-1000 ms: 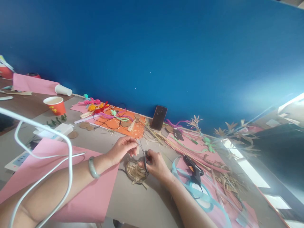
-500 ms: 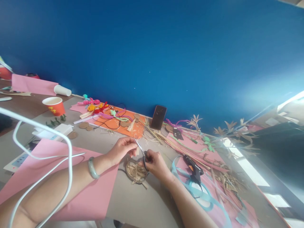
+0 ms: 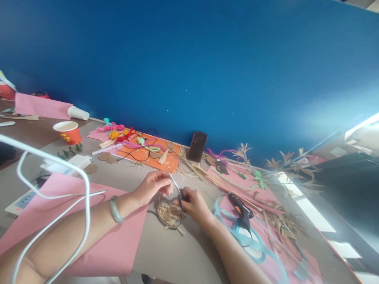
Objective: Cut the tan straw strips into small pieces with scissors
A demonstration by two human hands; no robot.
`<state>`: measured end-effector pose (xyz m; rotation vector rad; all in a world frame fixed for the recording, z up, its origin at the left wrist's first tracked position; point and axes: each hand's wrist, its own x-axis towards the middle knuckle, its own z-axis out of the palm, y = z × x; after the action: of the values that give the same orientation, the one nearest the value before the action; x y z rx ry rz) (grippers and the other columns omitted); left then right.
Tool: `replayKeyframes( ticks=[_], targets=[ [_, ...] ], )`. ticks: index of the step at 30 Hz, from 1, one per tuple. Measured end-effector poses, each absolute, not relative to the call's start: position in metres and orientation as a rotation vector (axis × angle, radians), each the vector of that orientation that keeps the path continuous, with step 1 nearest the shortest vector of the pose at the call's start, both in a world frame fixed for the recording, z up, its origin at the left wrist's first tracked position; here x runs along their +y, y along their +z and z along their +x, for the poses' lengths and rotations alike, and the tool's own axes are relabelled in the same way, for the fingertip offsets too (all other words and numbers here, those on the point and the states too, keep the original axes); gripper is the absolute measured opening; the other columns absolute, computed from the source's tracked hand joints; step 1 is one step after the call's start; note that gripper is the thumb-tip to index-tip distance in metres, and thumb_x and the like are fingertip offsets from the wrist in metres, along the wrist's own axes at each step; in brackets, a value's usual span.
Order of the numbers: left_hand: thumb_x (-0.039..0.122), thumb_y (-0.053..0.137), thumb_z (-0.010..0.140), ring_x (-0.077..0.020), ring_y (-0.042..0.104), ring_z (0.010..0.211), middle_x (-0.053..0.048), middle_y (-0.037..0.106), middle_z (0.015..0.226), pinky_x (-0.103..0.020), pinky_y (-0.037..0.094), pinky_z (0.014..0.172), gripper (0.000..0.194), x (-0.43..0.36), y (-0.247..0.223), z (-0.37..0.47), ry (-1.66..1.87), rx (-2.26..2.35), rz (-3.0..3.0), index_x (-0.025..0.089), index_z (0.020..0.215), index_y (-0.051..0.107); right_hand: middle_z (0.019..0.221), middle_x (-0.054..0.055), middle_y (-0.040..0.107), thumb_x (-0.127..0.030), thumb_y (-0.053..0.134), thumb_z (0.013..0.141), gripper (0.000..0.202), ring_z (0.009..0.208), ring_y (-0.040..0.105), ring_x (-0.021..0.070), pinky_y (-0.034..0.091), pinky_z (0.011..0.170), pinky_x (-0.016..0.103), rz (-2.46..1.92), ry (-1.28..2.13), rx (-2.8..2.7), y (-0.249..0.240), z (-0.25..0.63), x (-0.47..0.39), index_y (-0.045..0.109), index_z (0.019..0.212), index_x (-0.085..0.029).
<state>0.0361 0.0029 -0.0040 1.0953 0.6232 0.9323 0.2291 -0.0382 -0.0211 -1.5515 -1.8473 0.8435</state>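
Note:
My right hand (image 3: pixel 194 204) is wrapped round the dark handles of a pair of scissors (image 3: pixel 174 181), whose blades point up and left. Thumb and fingers of my left hand (image 3: pixel 154 183) are pinched together beside the blades. From them hangs a short tan strip (image 3: pixel 171 187), its upper part hidden by the fingers and blades. Just below both hands sits a round dark-rimmed holder (image 3: pixel 156 215) filled with tan strip pieces (image 3: pixel 170 215).
Pink paper (image 3: pixel 118 244) lies under my left forearm, with white cables (image 3: pixel 87 197) arching over it. A black glue gun (image 3: pixel 242 213) and blue ribbon (image 3: pixel 262 244) lie at right. A phone (image 3: pixel 197 146) leans against the blue wall; a red cup (image 3: pixel 69 133) stands at left.
The scissor blades have shifted very slightly against the strip. Both hands stay almost where they were.

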Motion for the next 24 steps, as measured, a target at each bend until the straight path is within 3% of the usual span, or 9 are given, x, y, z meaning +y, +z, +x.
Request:
replayKeyframes(
  ticks=[9,16,24],
  targets=[
    [0.027,0.062,0.08,-0.0102,0.055,0.055,-0.001,0.06,0.062,-0.021,0.04,0.051,0.016,0.003,-0.003,0.036,0.951,0.627,1.098,0.014,0.073,0.056,0.048,-0.008,0.032,-0.038,0.062,0.069,0.036,0.05,0.027,0.0072,0.021,0.044,0.02,-1.586,0.85,-1.76,-0.019,0.229,-0.038,0.033,0.056,-0.02],
    [0.026,0.067,0.075,-0.0106,0.057,0.056,-0.001,0.063,0.06,-0.021,0.043,0.053,0.015,0.006,-0.009,0.037,1.011,0.702,1.104,0.014,0.075,0.058,0.055,-0.006,0.035,-0.047,0.06,0.072,0.038,0.055,0.032,0.0089,0.028,0.049,0.021,-1.528,0.845,-1.627,-0.007,0.227,-0.04,0.036,0.06,-0.021],
    [0.031,0.068,0.074,-0.0147,0.066,0.066,-0.002,0.069,0.069,-0.024,0.049,0.06,0.021,0.011,-0.006,0.034,1.112,0.79,1.067,0.015,0.078,0.055,0.055,-0.008,0.035,-0.036,0.064,0.067,0.031,0.055,0.03,0.0081,0.026,0.05,0.021,-1.571,0.792,-1.883,0.0,0.227,-0.043,0.038,0.061,-0.02]
  ],
)
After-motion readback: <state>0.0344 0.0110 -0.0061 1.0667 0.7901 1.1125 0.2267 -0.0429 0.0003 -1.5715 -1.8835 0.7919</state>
